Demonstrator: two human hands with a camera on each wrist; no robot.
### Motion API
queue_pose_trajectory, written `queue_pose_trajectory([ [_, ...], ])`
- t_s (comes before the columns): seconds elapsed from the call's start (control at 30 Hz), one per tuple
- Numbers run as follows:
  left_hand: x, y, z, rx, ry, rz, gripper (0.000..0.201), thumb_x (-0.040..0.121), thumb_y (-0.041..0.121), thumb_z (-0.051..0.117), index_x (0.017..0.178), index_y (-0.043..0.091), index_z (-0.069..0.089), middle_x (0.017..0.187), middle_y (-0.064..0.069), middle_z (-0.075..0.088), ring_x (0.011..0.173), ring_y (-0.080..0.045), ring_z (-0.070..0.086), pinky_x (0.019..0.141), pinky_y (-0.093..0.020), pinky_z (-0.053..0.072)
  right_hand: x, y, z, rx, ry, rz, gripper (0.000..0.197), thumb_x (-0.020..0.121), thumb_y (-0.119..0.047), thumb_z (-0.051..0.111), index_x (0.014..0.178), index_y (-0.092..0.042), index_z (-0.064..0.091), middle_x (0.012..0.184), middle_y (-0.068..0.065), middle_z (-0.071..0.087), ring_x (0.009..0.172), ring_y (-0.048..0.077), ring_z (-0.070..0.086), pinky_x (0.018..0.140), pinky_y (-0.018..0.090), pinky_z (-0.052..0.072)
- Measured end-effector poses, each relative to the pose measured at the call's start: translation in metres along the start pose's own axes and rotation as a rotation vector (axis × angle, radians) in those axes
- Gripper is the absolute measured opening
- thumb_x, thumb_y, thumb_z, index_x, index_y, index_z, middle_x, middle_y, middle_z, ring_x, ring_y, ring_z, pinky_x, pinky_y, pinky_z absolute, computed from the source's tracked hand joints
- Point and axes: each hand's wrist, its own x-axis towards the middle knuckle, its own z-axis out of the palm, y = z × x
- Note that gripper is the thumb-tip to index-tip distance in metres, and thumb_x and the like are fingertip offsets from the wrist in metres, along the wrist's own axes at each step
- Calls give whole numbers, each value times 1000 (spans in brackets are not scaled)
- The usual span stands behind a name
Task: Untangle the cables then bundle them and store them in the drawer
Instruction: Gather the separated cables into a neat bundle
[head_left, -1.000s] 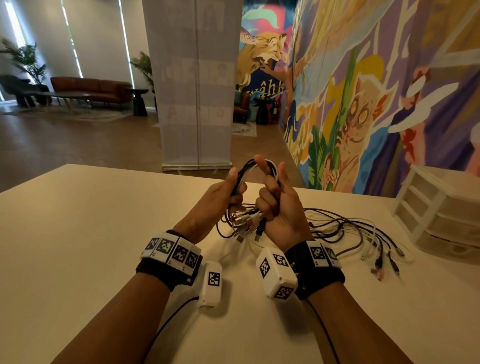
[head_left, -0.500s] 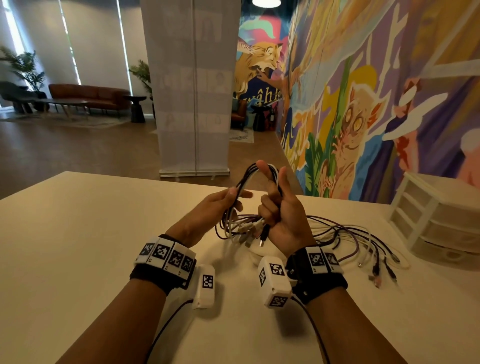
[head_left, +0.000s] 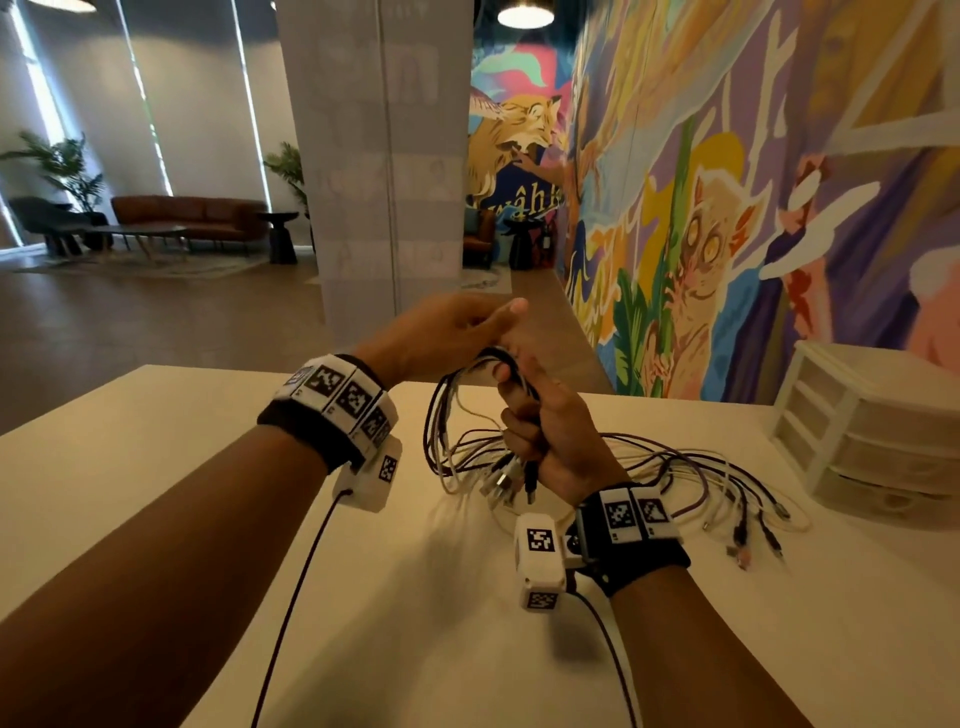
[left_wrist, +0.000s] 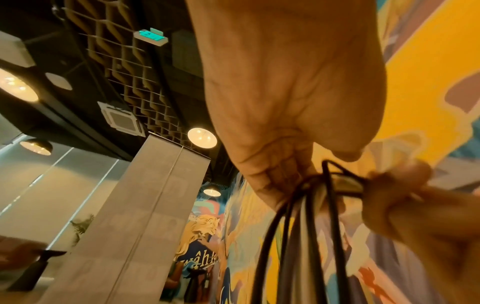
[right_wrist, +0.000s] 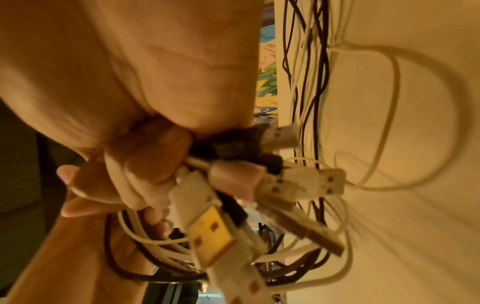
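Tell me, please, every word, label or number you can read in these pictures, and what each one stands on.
"wâhk", cut off at its right end: white letters on the blue part of the mural.
Left wristband: square coded markers, with tiny letters beneath that are too small to read.
Green ceiling sign: too blurred to read.
The cables' plugs carry no lettering.

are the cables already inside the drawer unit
No, the cables are bunched in the right hand above the table, their ends trailing beside the drawer unit.
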Motion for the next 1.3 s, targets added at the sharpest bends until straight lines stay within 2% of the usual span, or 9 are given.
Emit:
queue_pose_trajectory([
  [0.17,-3,2,18,40,-16,-158,80,102,72,21,65,15,63,61,1,62,49,-4,54,71,-28,45,-1,-2,4,1,-34,0,46,112,-54,44,87,-21,63,63,-5,21,45,7,15,40,23,15],
  [0.27,-7,5,21,-241,-16,-293,82,95,85,15,58,20,49,58,1,49,50,-12,41,62,-29,39,-3,-3,6,20,-44,12,48,111,-56,45,82,-23,65,60,-7,23,44,6,17,39,21,18],
  [0.43,-21,4,26,-722,-100,-250,78,100,80,33,87,10,65,88,-11,64,83,-25,55,87,-39,42,-2,-8,-1,136,-42,-38,49,111,-57,45,80,-22,61,57,-8,25,41,5,20,39,21,18],
  [0.57,-25,8,26,-872,-68,-201,64,111,50,40,123,-7,67,108,-14,73,106,-23,68,104,-33,53,0,-8,-5,29,-7,-57,50,108,-62,44,85,-20,59,58,-7,25,42,5,21,41,21,20],
  [0.7,-26,10,27,-789,-32,-211,72,106,52,44,130,-12,63,131,-24,69,125,-33,66,110,-35,52,-1,-10,-14,-237,-69,-12,59,94,-62,70,121,-10,66,63,-4,26,50,9,19,43,22,24],
  [0.93,-23,16,32,-665,-118,-318,74,89,74,51,141,22,58,145,-4,60,138,-20,55,118,-46,43,-3,-1,-4,-639,6,142,44,84,-40,90,97,-3,71,53,1,45,42,12,33,44,27,31],
  [1.07,-24,27,19,-514,-189,-294,83,87,72,44,148,16,55,148,2,58,133,-12,55,118,-42,38,0,2,7,-676,36,142,22,86,-40,88,70,-28,80,50,-3,46,44,15,32,46,29,30],
  [1.2,-26,36,-5,-227,-206,-282,73,96,65,46,132,3,63,132,-12,63,126,-30,60,109,-39,49,-8,-7,13,-850,23,147,16,91,-35,81,87,-20,83,44,-16,51,38,2,47,50,18,31],
  [1.3,-29,38,-21,48,-186,-310,53,103,56,58,123,8,67,111,0,62,111,-24,60,106,-46,50,-8,-2,20,-1007,60,103,22,88,-36,75,74,-20,81,56,-15,66,53,-1,58,62,25,39],
])
